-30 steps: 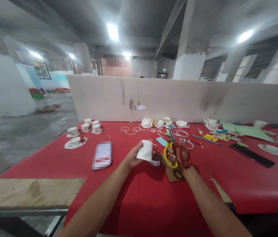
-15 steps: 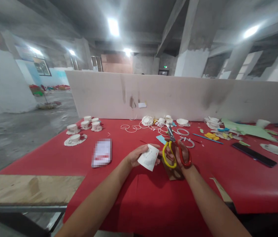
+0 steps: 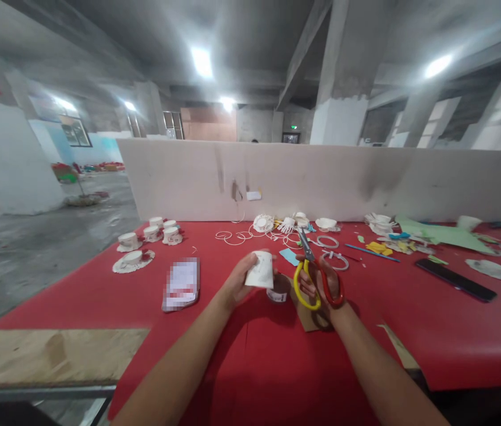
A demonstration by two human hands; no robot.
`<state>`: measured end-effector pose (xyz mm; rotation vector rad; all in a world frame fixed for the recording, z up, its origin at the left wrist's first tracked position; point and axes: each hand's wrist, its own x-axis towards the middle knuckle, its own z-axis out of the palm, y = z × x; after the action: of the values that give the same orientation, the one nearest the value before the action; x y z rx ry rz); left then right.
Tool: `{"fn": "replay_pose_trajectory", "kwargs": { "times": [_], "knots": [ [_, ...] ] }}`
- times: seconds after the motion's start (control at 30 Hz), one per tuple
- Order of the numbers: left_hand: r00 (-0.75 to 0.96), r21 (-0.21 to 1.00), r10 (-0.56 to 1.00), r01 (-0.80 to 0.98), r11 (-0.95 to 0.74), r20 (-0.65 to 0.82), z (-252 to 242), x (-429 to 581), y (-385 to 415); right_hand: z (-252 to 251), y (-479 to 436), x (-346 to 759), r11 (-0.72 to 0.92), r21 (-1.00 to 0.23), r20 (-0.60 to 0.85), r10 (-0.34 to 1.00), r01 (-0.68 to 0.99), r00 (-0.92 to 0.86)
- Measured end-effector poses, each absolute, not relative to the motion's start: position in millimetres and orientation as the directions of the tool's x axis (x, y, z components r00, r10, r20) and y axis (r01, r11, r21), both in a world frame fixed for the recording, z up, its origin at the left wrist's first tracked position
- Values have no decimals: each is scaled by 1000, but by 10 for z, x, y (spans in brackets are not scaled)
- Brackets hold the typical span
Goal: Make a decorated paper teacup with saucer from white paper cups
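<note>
My left hand (image 3: 238, 277) grips a white paper cup (image 3: 260, 270), its wider rim facing down, in front of my body over the red table (image 3: 241, 367). To its right, my right hand (image 3: 324, 281) holds scissors (image 3: 307, 269) with one yellow and one red handle, the blades pointing up and away from me. Beside the cup, a roll of tape (image 3: 278, 290) lies on the table. Under my right hand is a brown piece of card (image 3: 306, 316), partly covered.
Several small white cups (image 3: 134, 257) stand at the left. Near them lies a blurred phone-shaped object (image 3: 182, 284). White rings (image 3: 327, 241), paper scraps (image 3: 378, 248) and a black phone (image 3: 455, 279) lie at the right. A pale panel (image 3: 277, 177) borders the back.
The cup in my left hand has turned more upright and moved slightly left. The tape roll now shows beside it. My right hand still holds the scissors, and the view has tilted slightly.
</note>
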<state>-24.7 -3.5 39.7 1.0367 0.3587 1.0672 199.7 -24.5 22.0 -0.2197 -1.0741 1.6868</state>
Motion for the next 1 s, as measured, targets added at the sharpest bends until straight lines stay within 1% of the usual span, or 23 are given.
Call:
{"fn": "replay_pose_trajectory", "kwargs": {
  "times": [0.03, 0.1, 0.13, 0.2, 0.23, 0.3, 0.4, 0.5, 0.6, 0.67, 0.73, 0.83, 0.93, 1.0],
  "knots": [
    [353, 859, 906, -512, -21, 232, 396, -260, 6, 221, -248, 1996, -18, -740, 353, 840, -672, -412],
    [110, 909, 954, -351, -225, 279, 384, -294, 84, 222, -247, 1992, -13, -743, 351, 844, -669, -407],
    [34, 922, 950, -253, -292, 311, 377, -308, 110, 222, -244, 1990, -11, -744, 350, 845, -668, -404],
    [-29, 918, 925, -119, -379, 379, 373, -314, 109, 220, -243, 1984, -7, -747, 343, 853, -665, -394],
    [-30, 906, 911, -100, -412, 411, 379, -301, 80, 220, -248, 1980, -3, -746, 340, 858, -665, -385],
    [-6, 874, 883, -137, -466, 470, 407, -244, -23, 224, -271, 1965, 10, -747, 337, 867, -665, -366],
    [88, 852, 854, -169, -495, 514, 452, -113, -207, 245, -335, 1928, 25, -748, 334, 877, -663, -345],
    [248, 854, 818, -112, -508, 519, 453, 4, -320, 261, -388, 1888, 19, -773, 326, 870, -634, -371],
    [418, 832, 753, -9, -555, 508, 418, 67, -353, 244, -394, 1871, 24, -796, 334, 851, -605, -405],
    [457, 820, 740, 40, -572, 493, 405, 80, -356, 221, -382, 1876, 10, -792, 351, 826, -610, -441],
    [398, 833, 774, 45, -552, 492, 417, 71, -353, 201, -367, 1888, -9, -784, 369, 798, -621, -477],
    [198, 851, 836, 25, -525, 511, 470, 17, -316, 192, -349, 1910, -3, -780, 380, 792, -626, -477],
    [18, 835, 836, 42, -549, 549, 507, -79, -230, 194, -332, 1927, 16, -783, 374, 811, -621, -450],
    [-39, 821, 821, 70, -567, 570, 500, -133, -174, 196, -324, 1933, 27, -781, 369, 825, -624, -427]
  ]
}}
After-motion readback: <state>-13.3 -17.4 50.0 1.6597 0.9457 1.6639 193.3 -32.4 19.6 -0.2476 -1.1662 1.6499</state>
